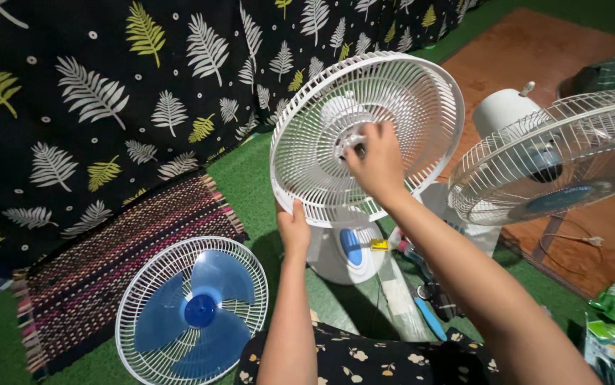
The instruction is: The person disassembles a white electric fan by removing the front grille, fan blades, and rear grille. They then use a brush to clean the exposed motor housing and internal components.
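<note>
My left hand [293,229] grips the lower rim of the round white wire fan guard [366,135], fingers closed around it. My right hand [374,161] is at its centre, fingers pinching the hub. The guard stands tilted above the green floor mat [250,178], beside a blue-bladed fan head [192,311] lying flat.

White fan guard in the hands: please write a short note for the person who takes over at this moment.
Left hand: grips the lower rim of the white rear guard, which sits tilted on the fan.
Right hand: fingers at the centre hub inside the guard.
Blue blade with front grille: lies on the green mat, lower left.
Done: front grille and blade are off.
Left: the rear guard is not yet off the fan.
A second fan stands at the right.
</note>
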